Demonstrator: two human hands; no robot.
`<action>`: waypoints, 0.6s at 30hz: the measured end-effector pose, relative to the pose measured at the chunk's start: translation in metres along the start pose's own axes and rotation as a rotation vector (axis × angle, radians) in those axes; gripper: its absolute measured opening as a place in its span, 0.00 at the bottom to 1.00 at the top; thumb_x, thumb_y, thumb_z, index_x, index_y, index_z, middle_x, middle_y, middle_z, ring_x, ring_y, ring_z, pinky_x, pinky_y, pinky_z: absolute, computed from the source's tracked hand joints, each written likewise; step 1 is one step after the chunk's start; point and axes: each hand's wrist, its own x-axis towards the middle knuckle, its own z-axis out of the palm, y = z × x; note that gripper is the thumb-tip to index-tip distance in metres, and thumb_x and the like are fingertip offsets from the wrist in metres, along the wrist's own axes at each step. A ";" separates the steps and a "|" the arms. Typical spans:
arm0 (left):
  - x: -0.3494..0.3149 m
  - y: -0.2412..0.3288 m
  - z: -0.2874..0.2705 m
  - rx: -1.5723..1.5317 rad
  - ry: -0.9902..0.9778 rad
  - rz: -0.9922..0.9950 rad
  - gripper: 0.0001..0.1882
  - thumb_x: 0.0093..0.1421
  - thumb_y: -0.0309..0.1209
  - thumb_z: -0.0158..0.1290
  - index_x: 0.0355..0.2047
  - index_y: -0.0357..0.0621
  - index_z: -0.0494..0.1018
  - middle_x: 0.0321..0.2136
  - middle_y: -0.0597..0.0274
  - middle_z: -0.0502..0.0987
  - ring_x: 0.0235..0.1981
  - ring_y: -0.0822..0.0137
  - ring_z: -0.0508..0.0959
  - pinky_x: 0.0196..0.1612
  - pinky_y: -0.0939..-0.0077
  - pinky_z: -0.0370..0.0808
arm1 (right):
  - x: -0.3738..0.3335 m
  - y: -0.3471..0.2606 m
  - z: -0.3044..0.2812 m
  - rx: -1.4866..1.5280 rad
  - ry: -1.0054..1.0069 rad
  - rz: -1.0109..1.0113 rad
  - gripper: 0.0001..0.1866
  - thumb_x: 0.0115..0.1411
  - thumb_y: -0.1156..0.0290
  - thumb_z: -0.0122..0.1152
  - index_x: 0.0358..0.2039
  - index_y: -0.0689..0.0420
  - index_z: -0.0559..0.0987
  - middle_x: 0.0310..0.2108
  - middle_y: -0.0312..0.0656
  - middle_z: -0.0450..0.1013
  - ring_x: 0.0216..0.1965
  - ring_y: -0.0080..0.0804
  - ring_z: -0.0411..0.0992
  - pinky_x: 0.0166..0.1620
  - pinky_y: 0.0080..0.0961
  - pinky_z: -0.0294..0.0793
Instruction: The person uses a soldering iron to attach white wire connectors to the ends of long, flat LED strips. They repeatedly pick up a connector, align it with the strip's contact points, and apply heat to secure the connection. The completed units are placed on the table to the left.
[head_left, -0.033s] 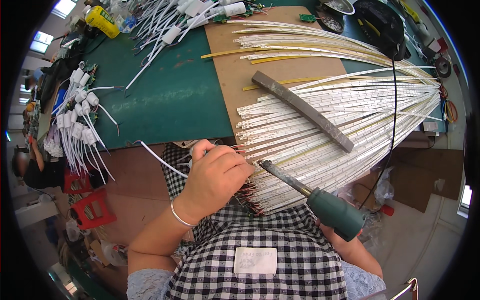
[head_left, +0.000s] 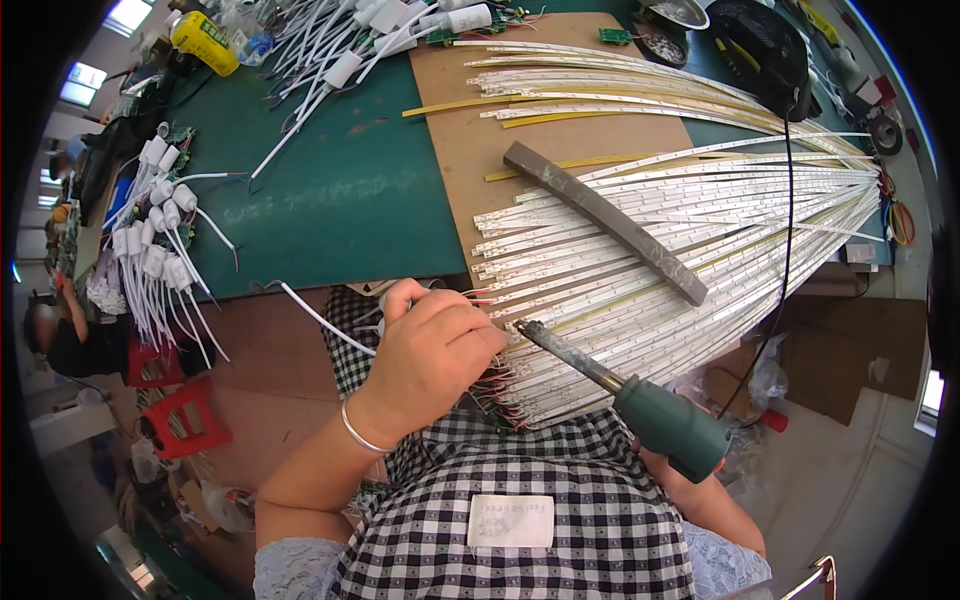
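Observation:
My left hand (head_left: 430,350) is closed, its fingertips pinched at the near left ends of the LED strips (head_left: 600,330). A white cable (head_left: 325,322) with a bared end sticks out from behind this hand, held in it. What sits under the fingers is hidden. Thin red wires (head_left: 484,297) show beside the fingertips. My right hand (head_left: 665,472), mostly hidden behind the handle, grips a soldering iron (head_left: 660,415) with a green handle. Its dark tip points at the strip ends, close to my left fingers. A grey metal bar (head_left: 605,222) lies diagonally across the strips.
Bundles of white cables with white caps lie at the left table edge (head_left: 160,215) and far side (head_left: 375,40). A yellow bottle (head_left: 203,45) stands far left. A black cord (head_left: 790,220) crosses the strips at right. Red stools (head_left: 185,415) stand on the floor, a person (head_left: 85,335) beyond.

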 end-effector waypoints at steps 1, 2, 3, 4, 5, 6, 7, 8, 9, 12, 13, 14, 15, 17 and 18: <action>0.000 -0.001 0.000 -0.012 0.003 -0.004 0.09 0.44 0.27 0.63 0.27 0.52 0.78 0.28 0.74 0.76 0.35 0.69 0.74 0.42 0.65 0.60 | 0.001 0.000 -0.001 -0.021 -0.012 -0.029 0.30 0.50 0.77 0.65 0.54 0.67 0.66 0.46 0.48 0.73 0.45 0.38 0.74 0.49 0.29 0.72; -0.001 -0.001 0.000 -0.021 0.004 -0.008 0.09 0.44 0.27 0.63 0.27 0.53 0.78 0.28 0.74 0.76 0.35 0.69 0.74 0.43 0.65 0.60 | 0.004 -0.003 -0.003 -0.043 -0.026 -0.050 0.30 0.50 0.77 0.65 0.54 0.67 0.66 0.46 0.48 0.73 0.45 0.38 0.74 0.49 0.29 0.72; -0.001 -0.002 0.001 -0.030 0.005 -0.012 0.09 0.44 0.27 0.64 0.27 0.53 0.78 0.28 0.74 0.76 0.35 0.69 0.74 0.43 0.65 0.60 | 0.004 -0.005 -0.004 -0.067 -0.034 -0.064 0.31 0.50 0.77 0.65 0.54 0.67 0.65 0.46 0.49 0.73 0.45 0.38 0.74 0.49 0.30 0.72; -0.001 -0.002 0.001 -0.039 0.006 -0.015 0.09 0.44 0.27 0.64 0.26 0.53 0.78 0.27 0.74 0.76 0.35 0.69 0.74 0.43 0.65 0.60 | 0.005 -0.007 -0.005 -0.092 -0.039 -0.078 0.31 0.50 0.76 0.66 0.54 0.68 0.65 0.46 0.49 0.73 0.45 0.39 0.74 0.49 0.30 0.72; -0.001 -0.003 0.002 -0.047 0.009 -0.017 0.09 0.44 0.27 0.64 0.26 0.53 0.78 0.27 0.74 0.76 0.35 0.69 0.74 0.43 0.65 0.59 | 0.005 -0.009 -0.006 -0.120 -0.037 -0.086 0.32 0.49 0.76 0.66 0.54 0.68 0.65 0.46 0.49 0.73 0.45 0.39 0.74 0.49 0.30 0.72; -0.001 -0.003 0.002 -0.054 0.011 -0.018 0.09 0.44 0.27 0.64 0.26 0.53 0.78 0.27 0.74 0.76 0.35 0.69 0.74 0.43 0.65 0.59 | 0.004 -0.009 -0.005 -0.139 -0.030 -0.092 0.32 0.49 0.76 0.66 0.54 0.68 0.65 0.46 0.49 0.73 0.45 0.39 0.74 0.49 0.30 0.72; -0.001 -0.003 0.002 -0.060 0.013 -0.021 0.09 0.44 0.27 0.65 0.26 0.53 0.78 0.27 0.74 0.76 0.35 0.69 0.74 0.43 0.65 0.59 | 0.004 -0.009 -0.006 -0.156 -0.025 -0.099 0.32 0.48 0.76 0.66 0.54 0.68 0.65 0.46 0.50 0.73 0.45 0.39 0.75 0.49 0.30 0.72; -0.001 -0.003 0.002 -0.064 0.011 -0.023 0.09 0.44 0.27 0.65 0.26 0.53 0.78 0.27 0.74 0.76 0.35 0.69 0.74 0.43 0.65 0.59 | 0.004 -0.008 -0.005 -0.165 -0.015 -0.104 0.33 0.48 0.76 0.67 0.54 0.68 0.65 0.46 0.50 0.73 0.45 0.40 0.75 0.49 0.31 0.72; -0.001 -0.003 0.001 -0.067 0.009 -0.024 0.09 0.44 0.27 0.65 0.26 0.53 0.79 0.27 0.74 0.76 0.35 0.68 0.74 0.44 0.65 0.59 | 0.003 -0.007 -0.005 -0.174 -0.006 -0.110 0.33 0.48 0.76 0.67 0.54 0.69 0.65 0.45 0.50 0.73 0.45 0.40 0.75 0.49 0.31 0.72; 0.000 -0.004 0.000 -0.068 -0.005 -0.014 0.06 0.46 0.28 0.62 0.26 0.52 0.78 0.28 0.73 0.75 0.36 0.68 0.74 0.44 0.65 0.60 | 0.005 -0.008 -0.005 -0.201 -0.012 -0.111 0.33 0.48 0.74 0.67 0.54 0.69 0.65 0.45 0.50 0.73 0.44 0.40 0.75 0.49 0.30 0.72; 0.000 -0.004 0.000 -0.066 -0.012 -0.009 0.04 0.47 0.29 0.60 0.27 0.51 0.78 0.28 0.72 0.75 0.37 0.68 0.73 0.43 0.65 0.61 | 0.005 -0.009 -0.006 -0.211 -0.015 -0.113 0.33 0.48 0.74 0.67 0.53 0.69 0.65 0.45 0.50 0.74 0.44 0.39 0.75 0.49 0.30 0.72; 0.000 -0.005 0.000 -0.068 -0.010 -0.008 0.05 0.47 0.29 0.60 0.26 0.51 0.78 0.28 0.72 0.75 0.37 0.68 0.73 0.43 0.64 0.61 | 0.005 -0.009 -0.006 -0.223 -0.020 -0.118 0.33 0.48 0.74 0.67 0.53 0.69 0.65 0.44 0.50 0.74 0.44 0.39 0.75 0.49 0.30 0.72; 0.000 -0.005 0.000 -0.070 -0.009 -0.007 0.05 0.47 0.29 0.61 0.26 0.51 0.78 0.28 0.72 0.75 0.37 0.68 0.73 0.43 0.64 0.61 | 0.005 -0.010 -0.006 -0.224 -0.017 -0.114 0.32 0.48 0.74 0.67 0.53 0.69 0.66 0.44 0.49 0.74 0.44 0.39 0.75 0.49 0.30 0.72; 0.001 -0.005 0.000 -0.074 -0.008 -0.003 0.05 0.46 0.29 0.61 0.26 0.51 0.78 0.28 0.72 0.75 0.37 0.68 0.74 0.44 0.64 0.61 | 0.005 -0.012 -0.005 -0.216 0.000 -0.093 0.30 0.48 0.74 0.67 0.51 0.68 0.68 0.43 0.49 0.74 0.44 0.39 0.75 0.48 0.30 0.73; 0.001 -0.005 0.000 -0.076 -0.010 0.000 0.06 0.46 0.28 0.61 0.26 0.51 0.78 0.28 0.72 0.75 0.37 0.67 0.74 0.44 0.64 0.61 | 0.005 -0.013 -0.004 -0.207 0.013 -0.078 0.29 0.48 0.74 0.67 0.50 0.68 0.69 0.43 0.48 0.75 0.43 0.39 0.75 0.48 0.29 0.73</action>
